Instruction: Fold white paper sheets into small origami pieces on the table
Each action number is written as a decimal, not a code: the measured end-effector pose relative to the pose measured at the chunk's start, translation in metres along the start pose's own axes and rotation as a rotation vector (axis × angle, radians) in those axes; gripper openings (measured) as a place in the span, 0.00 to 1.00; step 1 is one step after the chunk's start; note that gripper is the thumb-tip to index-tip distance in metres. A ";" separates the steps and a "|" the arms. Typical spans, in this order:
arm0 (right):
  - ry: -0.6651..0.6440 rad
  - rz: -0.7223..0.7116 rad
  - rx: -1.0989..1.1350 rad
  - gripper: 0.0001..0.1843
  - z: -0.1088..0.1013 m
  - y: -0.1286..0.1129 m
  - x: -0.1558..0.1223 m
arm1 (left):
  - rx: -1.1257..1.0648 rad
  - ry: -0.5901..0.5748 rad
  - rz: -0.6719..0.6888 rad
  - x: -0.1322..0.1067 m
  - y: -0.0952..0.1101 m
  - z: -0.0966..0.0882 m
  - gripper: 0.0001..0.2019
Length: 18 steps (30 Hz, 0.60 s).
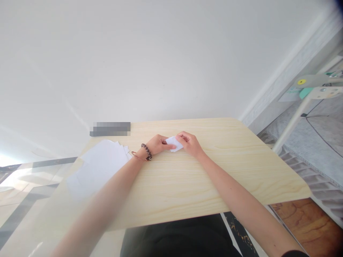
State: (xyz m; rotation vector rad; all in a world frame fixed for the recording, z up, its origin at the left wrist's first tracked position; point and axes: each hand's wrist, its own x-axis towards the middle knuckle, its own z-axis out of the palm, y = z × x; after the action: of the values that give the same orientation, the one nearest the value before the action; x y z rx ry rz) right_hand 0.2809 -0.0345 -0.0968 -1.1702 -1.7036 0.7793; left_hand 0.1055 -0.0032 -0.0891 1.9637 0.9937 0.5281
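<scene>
A small folded piece of white paper [174, 144] lies on the light wooden table [214, 171], far from me near the wall. My left hand [158, 144], with a bead bracelet on its wrist, rests on the table and presses the paper's left edge with an outstretched finger. My right hand [189, 142] pinches the paper's right side, its fingers curled over it. Both hands meet at the paper.
A loose stack of white paper sheets [100, 166] lies at the table's left side. A white wall stands behind the table. A white stand with a yellow disc [301, 82] rises at the right over a grey rug [316, 142].
</scene>
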 end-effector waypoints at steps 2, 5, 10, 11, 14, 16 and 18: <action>0.001 -0.008 -0.017 0.13 -0.001 0.001 0.000 | -0.018 0.015 0.042 0.001 -0.001 0.000 0.22; -0.007 -0.013 -0.045 0.14 -0.002 0.000 0.000 | -0.073 0.037 0.114 0.002 -0.001 -0.001 0.24; -0.028 -0.023 -0.066 0.14 -0.001 0.001 0.001 | -0.039 0.010 0.146 0.002 -0.001 -0.002 0.23; -0.026 -0.021 -0.058 0.14 -0.001 0.001 0.001 | -0.031 0.017 0.147 0.002 -0.001 -0.002 0.23; -0.007 0.002 -0.021 0.15 0.000 0.003 0.001 | -0.005 0.023 0.136 0.001 0.001 -0.001 0.22; 0.005 0.022 -0.005 0.15 0.001 0.004 0.001 | 0.016 0.013 0.095 0.000 0.002 -0.001 0.20; 0.009 0.035 -0.007 0.16 0.001 0.005 0.001 | 0.036 0.019 0.046 0.000 0.002 0.000 0.19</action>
State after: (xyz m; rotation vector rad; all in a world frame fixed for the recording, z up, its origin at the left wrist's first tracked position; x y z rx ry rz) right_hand 0.2815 -0.0323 -0.1011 -1.2092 -1.6835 0.7884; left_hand 0.1062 -0.0036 -0.0874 2.0209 0.9773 0.5590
